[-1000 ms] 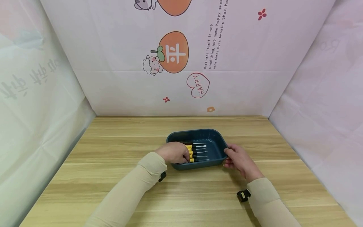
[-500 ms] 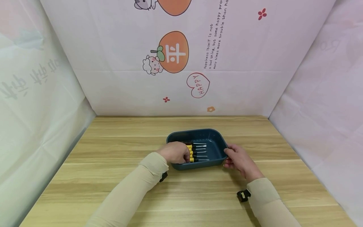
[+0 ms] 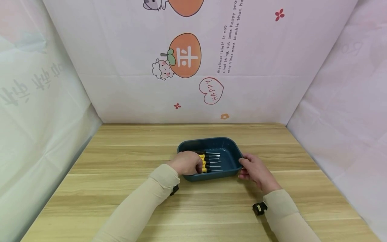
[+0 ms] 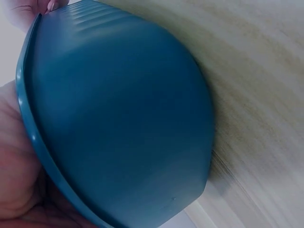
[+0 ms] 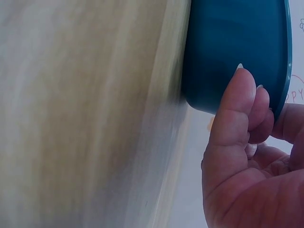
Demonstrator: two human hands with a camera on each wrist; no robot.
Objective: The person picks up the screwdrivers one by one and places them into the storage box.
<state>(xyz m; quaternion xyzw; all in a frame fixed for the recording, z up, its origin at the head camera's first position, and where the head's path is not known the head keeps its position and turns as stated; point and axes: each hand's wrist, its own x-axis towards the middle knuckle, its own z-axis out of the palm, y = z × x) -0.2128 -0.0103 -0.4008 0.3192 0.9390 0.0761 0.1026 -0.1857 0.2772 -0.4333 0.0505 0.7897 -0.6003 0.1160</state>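
Several small screwdrivers (image 3: 207, 162) with black and yellow handles lie side by side in a dark blue plastic box (image 3: 229, 154), their metal shafts pointing right. My left hand (image 3: 188, 162) reaches over the box's left side, fingers curled down at the handle of the nearest screwdriver, which it seems to pinch; its fingertips are mostly hidden. In the left wrist view, the box's outer wall (image 4: 123, 104) covers most of that hand's work. My right hand (image 3: 255, 169) grips the box's right end, thumb at the rim and fingers against the outside wall, as the right wrist view also shows.
The box stands on a wood-grain table (image 3: 193, 208). A white printed cloth (image 3: 127, 84) hangs behind the table's far edge, and pale cloth walls (image 3: 347, 111) enclose both sides. Each wrist wears a small black camera (image 3: 259, 208).
The nearest screwdriver has slid slightly to the left, closer in line with the others. My left hand has shifted only a little; my right hand and the box have not moved.
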